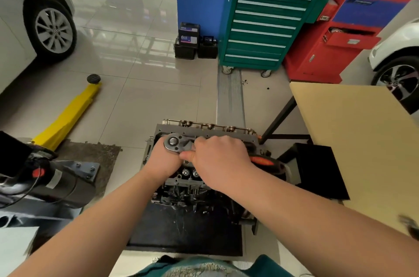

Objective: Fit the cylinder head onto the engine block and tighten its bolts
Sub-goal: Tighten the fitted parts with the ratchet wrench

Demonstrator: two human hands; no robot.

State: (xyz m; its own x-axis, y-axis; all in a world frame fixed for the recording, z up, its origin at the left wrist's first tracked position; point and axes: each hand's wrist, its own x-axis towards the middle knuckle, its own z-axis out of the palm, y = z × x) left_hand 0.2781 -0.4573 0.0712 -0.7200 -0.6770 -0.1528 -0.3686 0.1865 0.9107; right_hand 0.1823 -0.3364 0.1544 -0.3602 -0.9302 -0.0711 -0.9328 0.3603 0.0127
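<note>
The grey cylinder head (pixel 205 130) lies on top of the dark engine block (pixel 188 193), which stands on a black mat on the floor. A steel ratchet wrench (pixel 175 143) with an orange and black handle (pixel 264 161) lies across the head's left part. My left hand (pixel 164 159) cups the ratchet's round head from below and behind. My right hand (pixel 221 159) grips the wrench shaft just right of the ratchet head. The socket and the bolt under it are hidden by my hands. Two valve springs (pixel 190 172) show between my wrists.
A tan table (pixel 353 140) with black legs stands right of the engine. A yellow lift arm (pixel 65 115) and a black motor unit (pixel 56 181) lie to the left. Green (pixel 265 23) and red (pixel 335 34) tool cabinets stand behind, with cars at both sides.
</note>
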